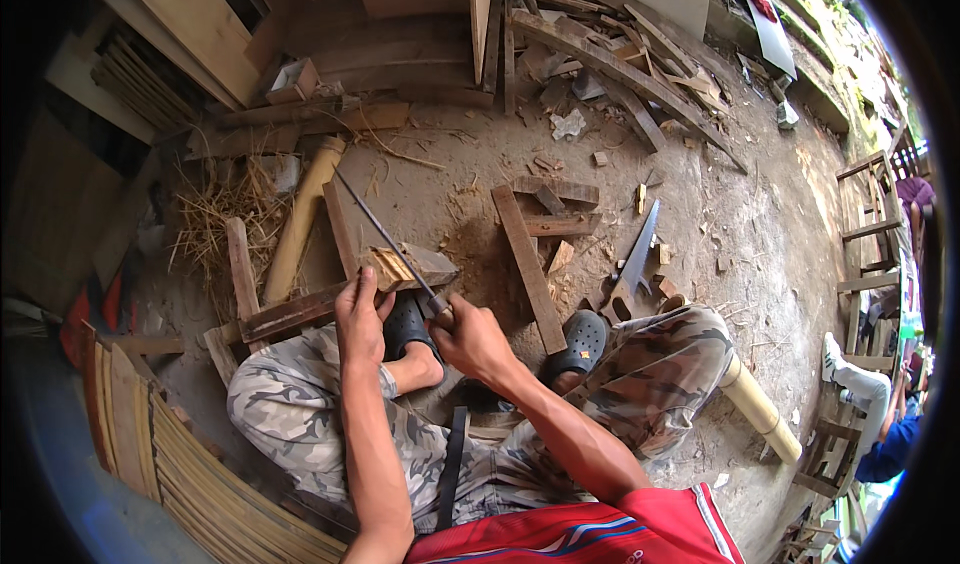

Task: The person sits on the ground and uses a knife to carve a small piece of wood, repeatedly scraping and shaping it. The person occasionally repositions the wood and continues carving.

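Note:
My right hand (pixel 470 336) is wrapped round the handle of a long, narrow, dark metal tool (pixel 385 234), which slants away to the upper left; whether it is a blade seen edge-on or a file I cannot tell. My left hand (pixel 360 316) is closed on the near end of a short pale piece of wood or bamboo (pixel 388 267), thumb on top. The tool crosses over this piece or lies against it. Behind it a thick wooden block (pixel 432 262) rests by my foot. Beside my left hand lies a dark wooden frame (pixel 290 316).
A handsaw (pixel 635 264) lies on the dirt floor at right, near loose boards (pixel 528 269). A bamboo pole (pixel 300 222) and straw (pixel 235 204) are at left. Scrap wood (pixel 620 64) is heaped at the back. Slatted bamboo (pixel 210 474) stands near left. Another person's leg (pixel 868 389) shows far right.

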A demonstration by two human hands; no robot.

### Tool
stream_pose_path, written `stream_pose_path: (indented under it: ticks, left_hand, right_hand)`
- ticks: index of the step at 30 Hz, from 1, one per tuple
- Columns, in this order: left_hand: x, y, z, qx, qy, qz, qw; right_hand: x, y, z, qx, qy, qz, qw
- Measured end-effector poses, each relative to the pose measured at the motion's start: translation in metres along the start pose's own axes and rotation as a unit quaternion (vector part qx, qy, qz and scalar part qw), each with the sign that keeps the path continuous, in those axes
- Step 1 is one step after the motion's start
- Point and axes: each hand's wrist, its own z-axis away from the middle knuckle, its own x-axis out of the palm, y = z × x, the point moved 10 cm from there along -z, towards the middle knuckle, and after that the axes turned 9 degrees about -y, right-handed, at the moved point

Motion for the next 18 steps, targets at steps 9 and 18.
stream_pose_path:
  ticks: [9,18]
  left_hand:
    - [0.006,-0.003,0.002,-0.003,0.015,0.012,1.0]
    - [0.012,0.008,0.004,0.001,0.016,-0.019,1.0]
  right_hand:
    - [-0.005,0.011,-0.003,0.005,-0.015,0.05,0.999]
    - [0.005,0.028,0.003,0.024,0.001,0.041,0.999]
